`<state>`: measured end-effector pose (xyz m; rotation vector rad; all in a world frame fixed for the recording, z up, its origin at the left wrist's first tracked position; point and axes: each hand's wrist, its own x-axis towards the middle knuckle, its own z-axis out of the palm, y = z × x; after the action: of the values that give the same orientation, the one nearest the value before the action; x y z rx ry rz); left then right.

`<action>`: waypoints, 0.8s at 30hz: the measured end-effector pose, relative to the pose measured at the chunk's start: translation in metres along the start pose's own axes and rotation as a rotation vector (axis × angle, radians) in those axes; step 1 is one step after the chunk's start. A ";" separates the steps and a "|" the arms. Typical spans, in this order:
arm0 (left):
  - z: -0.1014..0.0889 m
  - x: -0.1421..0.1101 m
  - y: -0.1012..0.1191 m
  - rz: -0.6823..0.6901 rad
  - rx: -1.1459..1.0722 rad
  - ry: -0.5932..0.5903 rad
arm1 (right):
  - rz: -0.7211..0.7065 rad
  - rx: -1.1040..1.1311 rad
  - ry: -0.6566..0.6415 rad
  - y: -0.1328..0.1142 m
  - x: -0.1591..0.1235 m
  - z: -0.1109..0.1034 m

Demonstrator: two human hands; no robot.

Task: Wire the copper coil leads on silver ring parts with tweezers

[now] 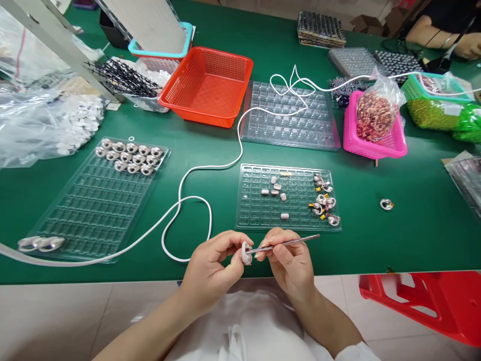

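Note:
Between the thumb and fingers of my left hand (216,265) is a small white earbud shell (246,253). My right hand (289,260) pinches a thin metal pick (300,240), whose tip reaches the inner side of the shell. Both hands are just in front of a clear compartment tray (259,215) on the green table. On that tray lie several white rectangular pieces (283,197) and, at its right side, several shells with yellow and black parts (321,199). One more shell (386,204) sits alone to the right.
A second clear tray (86,200) on the left holds rows of silvery shells (133,156). A white cable (218,166) winds across the table. Farther back are an orange basket (210,95), a stack of clear trays (289,118) and a pink basket (376,145). A red stool (447,306) stands at right.

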<state>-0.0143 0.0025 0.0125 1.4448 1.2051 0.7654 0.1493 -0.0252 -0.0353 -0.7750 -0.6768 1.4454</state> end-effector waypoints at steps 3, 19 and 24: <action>0.001 0.000 -0.001 0.010 0.026 0.015 | -0.065 -0.044 -0.019 -0.001 0.000 -0.001; 0.008 -0.001 -0.003 -0.157 -0.147 0.178 | -0.615 -0.692 -0.125 0.001 -0.019 -0.007; 0.009 -0.001 -0.005 -0.177 -0.187 0.184 | -0.681 -0.742 -0.115 0.000 -0.016 -0.003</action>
<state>-0.0078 -0.0014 0.0057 1.1178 1.3434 0.8781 0.1518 -0.0409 -0.0365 -0.8948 -1.4438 0.5966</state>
